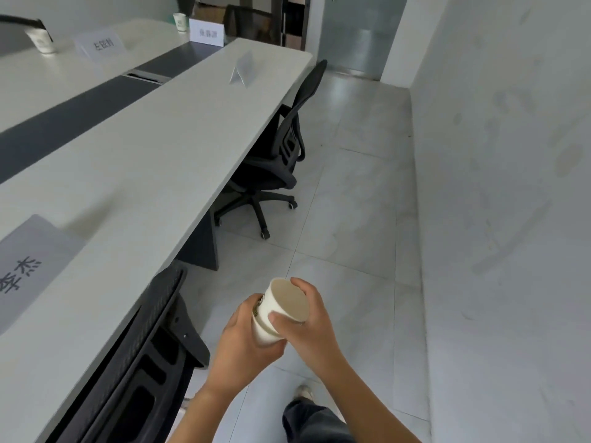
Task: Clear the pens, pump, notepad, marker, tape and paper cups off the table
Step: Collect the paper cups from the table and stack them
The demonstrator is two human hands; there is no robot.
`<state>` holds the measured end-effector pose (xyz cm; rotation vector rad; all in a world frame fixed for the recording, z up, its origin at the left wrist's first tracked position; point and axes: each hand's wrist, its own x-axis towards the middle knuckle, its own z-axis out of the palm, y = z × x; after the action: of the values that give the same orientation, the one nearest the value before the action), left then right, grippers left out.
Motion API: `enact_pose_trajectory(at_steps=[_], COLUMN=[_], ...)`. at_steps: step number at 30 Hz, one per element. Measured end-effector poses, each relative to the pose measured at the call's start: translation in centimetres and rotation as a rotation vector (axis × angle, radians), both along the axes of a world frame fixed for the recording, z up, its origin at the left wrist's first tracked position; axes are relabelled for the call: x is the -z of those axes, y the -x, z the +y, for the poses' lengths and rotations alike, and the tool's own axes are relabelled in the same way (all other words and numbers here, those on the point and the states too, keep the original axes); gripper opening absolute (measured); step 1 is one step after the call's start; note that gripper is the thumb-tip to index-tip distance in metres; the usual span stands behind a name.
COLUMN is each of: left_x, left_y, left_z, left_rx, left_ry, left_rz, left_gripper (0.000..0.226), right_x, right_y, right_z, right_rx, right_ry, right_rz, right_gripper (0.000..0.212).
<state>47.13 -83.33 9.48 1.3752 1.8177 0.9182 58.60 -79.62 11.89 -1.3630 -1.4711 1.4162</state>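
I hold a small stack of white paper cups (281, 310) in front of me over the floor, beside the long table (153, 148). My left hand (243, 343) grips the lower cup from the left. My right hand (307, 324) grips the upper cup, nested in the lower one, thumb across its side. Another paper cup (43, 41) stands on the table's far left side. One more paper cup (180, 21) stands at the far end of the table. No pens, pump, notepad, marker or tape show.
Name cards stand on the table: one near left (28, 266), one far left (102, 44), one at the far end (206, 32), one folded (241, 70). A black office chair (128, 362) is pushed in beside me, another (275, 155) farther on. White wall (511, 187) on the right.
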Motion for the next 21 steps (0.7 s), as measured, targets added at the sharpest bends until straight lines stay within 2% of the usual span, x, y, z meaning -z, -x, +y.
enact_pose_trajectory(at_steps=[4, 9, 13, 21], left_x=[-0.8, -1.1, -2.5, -7.8], left_y=[-3.7, -4.5, -2.2, 6.0], left_z=[6.2, 10.1, 11.9, 13.4], left_rx=[0.009, -0.042, -0.177, -0.445], left_ry=[-0.013, -0.005, -0.074, -0.212], left_rz=[0.015, 0.035, 0.101, 0.212], left_gripper=[0.069, 0.079, 0.082, 0.079], right_x=[-0.3, -0.2, -1.5, -6.8], right_y=[-3.7, -4.8, -2.1, 7.4], right_z=[6.4, 11.6, 14.7, 19.3], right_rx=[0.013, -0.036, -0.154, -0.418], right_ry=[-0.003, 0.063, 0.051, -0.021], right_rz=[0.048, 0.113, 0.162, 0.38], right_gripper=[0.056, 0.067, 0.061, 0.055])
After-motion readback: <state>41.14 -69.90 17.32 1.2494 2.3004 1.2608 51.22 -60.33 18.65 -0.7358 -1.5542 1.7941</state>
